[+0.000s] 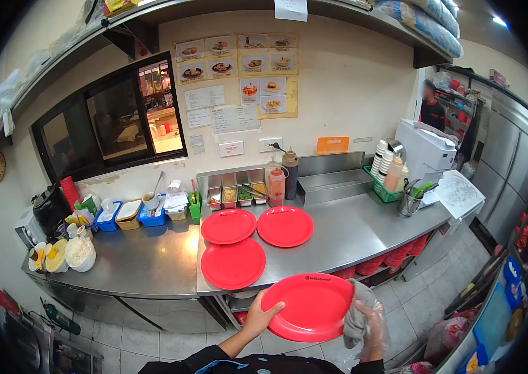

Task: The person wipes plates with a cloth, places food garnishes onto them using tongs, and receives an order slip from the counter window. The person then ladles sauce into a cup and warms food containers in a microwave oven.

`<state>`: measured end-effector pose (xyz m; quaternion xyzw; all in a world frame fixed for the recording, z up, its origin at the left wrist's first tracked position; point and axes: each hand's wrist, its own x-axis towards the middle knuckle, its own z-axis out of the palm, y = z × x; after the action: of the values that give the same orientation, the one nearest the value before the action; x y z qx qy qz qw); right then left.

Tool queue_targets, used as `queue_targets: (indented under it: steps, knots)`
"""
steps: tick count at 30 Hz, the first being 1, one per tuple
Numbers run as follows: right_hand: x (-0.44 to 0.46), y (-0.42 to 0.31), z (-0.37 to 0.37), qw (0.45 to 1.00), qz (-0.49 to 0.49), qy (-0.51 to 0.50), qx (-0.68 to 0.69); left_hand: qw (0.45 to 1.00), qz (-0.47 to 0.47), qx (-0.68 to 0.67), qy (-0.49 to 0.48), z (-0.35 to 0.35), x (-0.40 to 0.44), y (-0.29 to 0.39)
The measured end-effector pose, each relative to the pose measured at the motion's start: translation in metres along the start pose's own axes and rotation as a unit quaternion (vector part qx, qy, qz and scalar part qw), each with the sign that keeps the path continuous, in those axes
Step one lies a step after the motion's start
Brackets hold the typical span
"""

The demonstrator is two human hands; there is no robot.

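Note:
My left hand [262, 316] grips the left rim of a red oval plate [307, 305], its thumb on top. My right hand [373, 318], in a clear plastic glove, holds a grey cloth [356, 315] against the plate's right edge. This plate is held in front of the counter. Three more red plates lie on the steel counter [345, 218]: one at the back left [228, 225], one to its right [285, 226], and one nearer the front edge [233, 264].
Topping trays [229, 196] and sauce bottles [276, 186] stand behind the plates. A white bowl [80, 254] is at the left. At the right are a utensil holder [408, 204] and a green basket [383, 187]. A person [432, 112] stands in the far right background.

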<state>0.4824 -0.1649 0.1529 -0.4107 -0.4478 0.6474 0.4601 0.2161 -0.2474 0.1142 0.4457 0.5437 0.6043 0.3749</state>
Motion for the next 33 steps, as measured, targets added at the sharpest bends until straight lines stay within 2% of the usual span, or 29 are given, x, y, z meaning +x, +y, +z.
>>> queue_targets:
  steps: [1,3,5,7,9,10,14,16,19,23,26,29,31,33]
  knots:
    - [-0.001,0.003,-0.002,1.000,-0.013,0.017,-0.005,0.999,-0.024,-0.035,0.019,-0.001,0.002,0.002]
    - [-0.002,0.014,0.004,0.993,-0.067,0.082,-0.055,0.997,-0.051,-0.064,-0.004,0.000,0.006,-0.001]
    - [-0.004,0.025,0.016,0.982,-0.099,0.124,-0.108,0.978,-0.098,-0.178,-0.050,0.013,0.008,-0.018]
    - [-0.011,0.042,0.033,0.978,-0.102,0.096,-0.154,0.970,-0.124,-0.204,-0.053,0.033,0.007,-0.012]
    - [-0.020,0.053,0.050,0.979,-0.091,0.034,-0.182,0.960,-0.080,-0.265,-0.042,0.047,0.010,-0.015]
    - [-0.022,0.056,0.055,0.979,-0.089,0.009,-0.184,0.979,-0.083,-0.185,-0.026,0.042,0.017,-0.035]
    - [-0.024,0.057,0.036,0.992,-0.058,0.002,-0.108,0.953,-0.146,-0.263,-0.029,0.025,0.011,-0.008]
    - [-0.023,0.056,0.018,0.997,-0.030,0.010,-0.066,0.954,-0.138,-0.264,-0.041,0.008,0.008,-0.012]
    - [-0.012,0.059,0.021,0.998,-0.008,-0.039,-0.040,0.945,-0.155,-0.283,-0.057,0.011,-0.001,0.002]
    - [-0.004,0.072,0.077,0.973,0.036,-0.227,0.004,0.961,-0.065,-0.257,0.076,0.012,-0.011,0.010]
    - [-0.014,0.086,0.112,0.934,0.116,-0.331,0.068,0.949,-0.079,-0.236,0.192,-0.038,-0.030,-0.015]
    - [-0.024,0.096,0.135,0.902,0.198,-0.358,0.139,0.918,-0.088,-0.235,0.308,-0.091,-0.062,-0.038]
    - [-0.024,0.103,0.152,0.890,0.229,-0.344,0.194,0.859,-0.092,-0.289,0.412,-0.136,-0.077,-0.062]
    - [-0.014,0.105,0.170,0.894,0.228,-0.331,0.198,0.820,-0.010,-0.291,0.492,-0.193,-0.087,-0.091]
